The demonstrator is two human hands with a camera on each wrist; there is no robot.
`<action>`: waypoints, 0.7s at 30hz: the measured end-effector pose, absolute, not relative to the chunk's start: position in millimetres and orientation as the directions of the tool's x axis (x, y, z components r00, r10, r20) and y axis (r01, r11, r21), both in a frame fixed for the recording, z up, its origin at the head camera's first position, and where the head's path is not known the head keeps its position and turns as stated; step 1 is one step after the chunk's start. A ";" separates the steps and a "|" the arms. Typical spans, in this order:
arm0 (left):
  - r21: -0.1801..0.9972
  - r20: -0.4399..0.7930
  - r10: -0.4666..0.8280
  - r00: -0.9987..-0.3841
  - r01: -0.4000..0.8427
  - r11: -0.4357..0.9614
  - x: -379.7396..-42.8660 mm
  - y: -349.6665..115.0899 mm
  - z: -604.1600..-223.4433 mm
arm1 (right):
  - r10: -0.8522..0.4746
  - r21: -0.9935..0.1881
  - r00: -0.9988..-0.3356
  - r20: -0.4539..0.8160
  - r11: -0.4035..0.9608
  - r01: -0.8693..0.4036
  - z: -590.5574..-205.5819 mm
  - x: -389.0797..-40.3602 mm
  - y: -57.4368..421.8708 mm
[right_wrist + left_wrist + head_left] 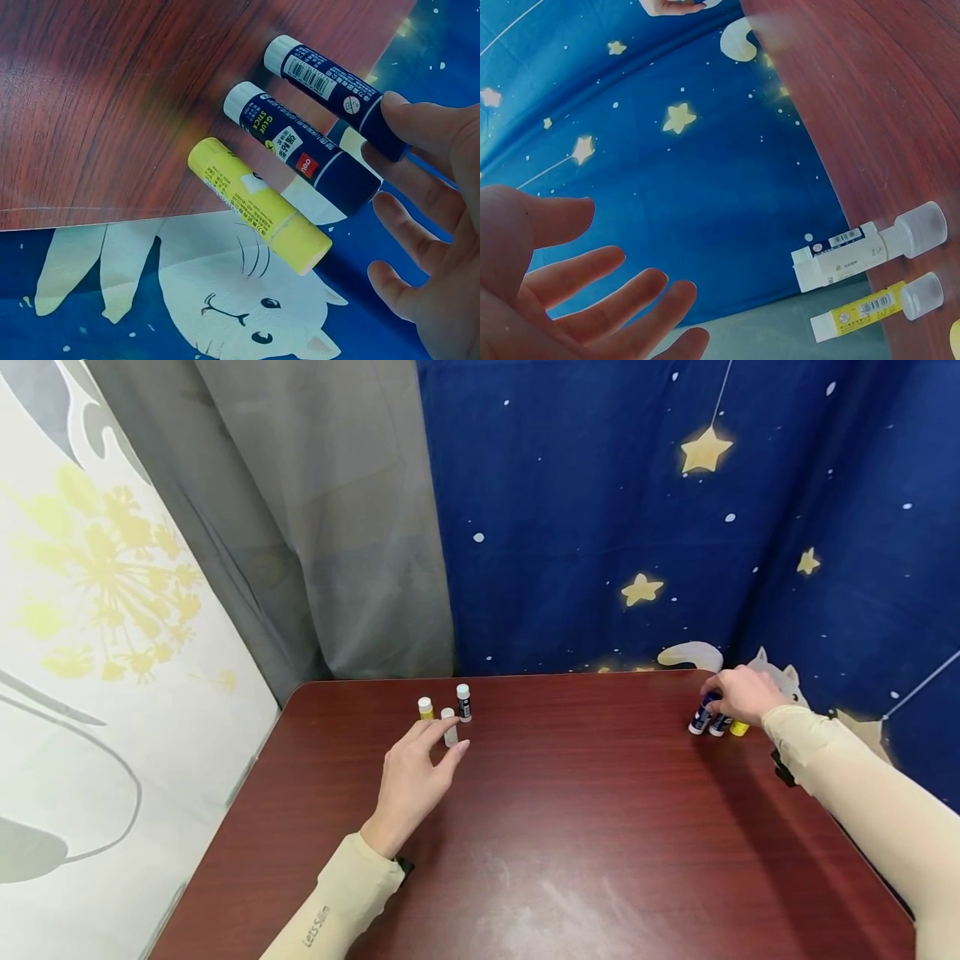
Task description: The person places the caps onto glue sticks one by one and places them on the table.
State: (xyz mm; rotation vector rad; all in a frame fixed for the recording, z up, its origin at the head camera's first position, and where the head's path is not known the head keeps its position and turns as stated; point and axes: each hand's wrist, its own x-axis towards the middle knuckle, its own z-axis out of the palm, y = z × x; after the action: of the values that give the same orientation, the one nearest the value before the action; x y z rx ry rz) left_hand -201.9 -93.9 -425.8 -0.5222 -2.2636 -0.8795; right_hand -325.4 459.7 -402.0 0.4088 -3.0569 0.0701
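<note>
My right hand point(748, 693) is at the far right corner of the table, pinching the upper end of a dark blue glue stick point(322, 82) between thumb and index finger. Beside it stand a second dark blue glue stick point(300, 150) and a yellow glue stick point(259, 206), free of the fingers. My left hand point(412, 777), fingers spread and thumb apart, is just in front of a second group at the back left. There stand a yellow glue stick point(866, 309) with white ends, a white-looking stick point(450, 735) and a dark-labelled glue stick point(464, 703).
The dark red wooden table point(570, 827) reaches back to a blue curtain point(570, 527) with stars and a grey curtain point(360, 527). A white patterned panel point(150, 735) borders its left side. A printed white cat point(225, 300) shows beyond the right corner.
</note>
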 end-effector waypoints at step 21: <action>0.468 0.663 0.124 -0.738 0.538 0.701 -203.6 -90.6 -427.6 | -0.247 -0.062 -0.969 0.030 0.967 -0.248 -404.0 -326.7 463.1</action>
State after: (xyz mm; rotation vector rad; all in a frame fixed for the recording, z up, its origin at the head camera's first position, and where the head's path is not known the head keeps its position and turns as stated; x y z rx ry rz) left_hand -203.6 -90.6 -427.6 -0.5030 -2.2992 -0.8896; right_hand -326.7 463.1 -404.0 0.3893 -3.0936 0.1018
